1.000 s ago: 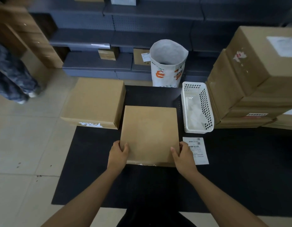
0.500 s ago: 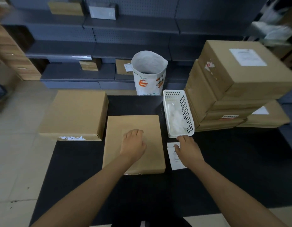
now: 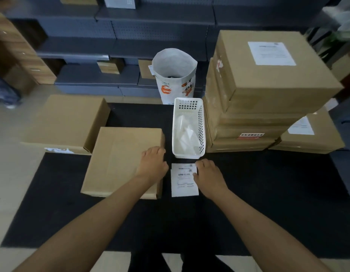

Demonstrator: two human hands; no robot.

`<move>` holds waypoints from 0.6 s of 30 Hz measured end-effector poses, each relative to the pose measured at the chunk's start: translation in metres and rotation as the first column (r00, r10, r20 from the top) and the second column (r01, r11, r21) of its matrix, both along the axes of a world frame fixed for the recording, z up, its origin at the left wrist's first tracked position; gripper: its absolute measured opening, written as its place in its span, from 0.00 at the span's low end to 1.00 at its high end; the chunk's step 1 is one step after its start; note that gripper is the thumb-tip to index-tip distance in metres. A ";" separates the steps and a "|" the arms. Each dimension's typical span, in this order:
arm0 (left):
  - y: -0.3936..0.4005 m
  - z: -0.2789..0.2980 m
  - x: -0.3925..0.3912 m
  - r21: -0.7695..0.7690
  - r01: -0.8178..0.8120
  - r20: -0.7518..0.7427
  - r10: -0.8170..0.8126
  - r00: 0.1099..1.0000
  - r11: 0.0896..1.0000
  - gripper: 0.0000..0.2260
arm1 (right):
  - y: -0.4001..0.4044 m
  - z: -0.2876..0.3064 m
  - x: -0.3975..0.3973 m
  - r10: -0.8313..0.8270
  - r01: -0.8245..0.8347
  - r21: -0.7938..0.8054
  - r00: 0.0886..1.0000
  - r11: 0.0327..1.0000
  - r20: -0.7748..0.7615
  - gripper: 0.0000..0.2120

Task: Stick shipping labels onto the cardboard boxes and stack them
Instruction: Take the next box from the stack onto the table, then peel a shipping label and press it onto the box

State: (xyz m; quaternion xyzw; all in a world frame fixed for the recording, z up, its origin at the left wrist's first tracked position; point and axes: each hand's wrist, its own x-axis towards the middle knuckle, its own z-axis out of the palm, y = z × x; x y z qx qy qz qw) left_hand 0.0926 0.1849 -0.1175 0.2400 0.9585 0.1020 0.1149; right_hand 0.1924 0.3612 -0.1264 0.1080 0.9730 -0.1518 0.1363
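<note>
A plain cardboard box (image 3: 119,160) lies flat on the black mat (image 3: 268,193) in front of me. My left hand (image 3: 153,165) rests on its right near corner, fingers loosely bent. Just right of the box lie white shipping labels (image 3: 184,180) with barcodes. My right hand (image 3: 208,174) touches their right edge, and its fingertips lie on the top sheet. A stack of labelled cardboard boxes (image 3: 268,81) stands at the right, with another labelled box (image 3: 311,134) low behind it.
A white perforated basket (image 3: 188,128) holding white paper scraps sits between the box and the stack. A second plain box (image 3: 66,122) lies at the left. A white open sack (image 3: 175,75) stands behind the mat. Grey shelves fill the background.
My left hand slid from the box's near edge to its right near corner. My right hand left the box and came onto the labels. The view shifted right.
</note>
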 end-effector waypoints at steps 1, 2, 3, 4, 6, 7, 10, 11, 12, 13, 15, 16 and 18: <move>0.002 0.000 0.002 -0.008 -0.021 -0.003 0.021 1.000 1.000 0.18 | 0.001 -0.003 0.003 0.039 -0.039 -0.016 0.999 0.999 0.009 0.20; 0.005 0.001 0.004 -0.013 -0.041 -0.003 0.041 0.999 0.999 0.18 | 0.001 -0.006 0.005 0.089 -0.088 -0.030 0.996 0.996 0.019 0.21; 0.006 0.001 0.006 -0.015 -0.060 0.000 0.060 0.998 0.998 0.18 | 0.000 -0.010 0.008 0.151 -0.150 -0.039 0.988 0.988 0.033 0.22; 0.007 0.001 0.007 -0.013 -0.074 -0.002 0.074 0.997 0.997 0.18 | -0.002 -0.015 0.011 0.221 -0.219 -0.039 0.974 0.975 0.050 0.23; 0.007 -0.001 0.009 -0.004 -0.090 -0.006 0.090 0.996 0.996 0.17 | -0.007 -0.024 0.016 0.330 -0.328 -0.033 0.941 0.944 0.076 0.26; 0.007 -0.003 0.009 0.000 -0.097 -0.007 0.097 0.995 0.995 0.17 | -0.009 -0.029 0.017 0.366 -0.365 -0.027 0.927 0.931 0.084 0.26; 0.007 -0.009 0.010 0.005 -0.101 -0.008 0.101 0.995 0.995 0.17 | -0.011 -0.038 0.023 0.442 -0.447 0.024 0.890 0.894 0.109 0.24; 0.007 -0.010 0.010 0.011 -0.105 -0.007 0.105 0.994 0.994 0.17 | -0.011 -0.040 0.024 0.464 -0.471 0.038 0.878 0.881 0.116 0.23; 0.007 -0.010 0.010 0.020 -0.111 -0.006 0.111 0.994 0.994 0.17 | -0.011 -0.042 0.025 0.487 -0.495 0.049 0.865 0.867 0.124 0.22; 0.007 -0.011 0.010 0.027 -0.116 -0.004 0.116 0.993 0.993 0.17 | -0.011 -0.043 0.025 0.507 -0.517 0.060 0.852 0.854 0.134 0.22; 0.006 -0.012 0.010 0.036 -0.115 -0.009 0.116 0.993 0.993 0.17 | -0.009 -0.044 0.025 0.534 -0.549 0.089 0.833 0.831 0.147 0.21; 0.006 -0.011 0.010 0.038 -0.115 -0.006 0.116 0.993 0.993 0.17 | -0.009 -0.044 0.026 0.545 -0.561 0.099 0.825 0.822 0.150 0.20; 0.006 -0.010 0.010 0.045 -0.120 0.005 0.120 0.993 0.992 0.17 | -0.010 -0.044 0.029 0.560 -0.576 0.112 0.815 0.809 0.150 0.19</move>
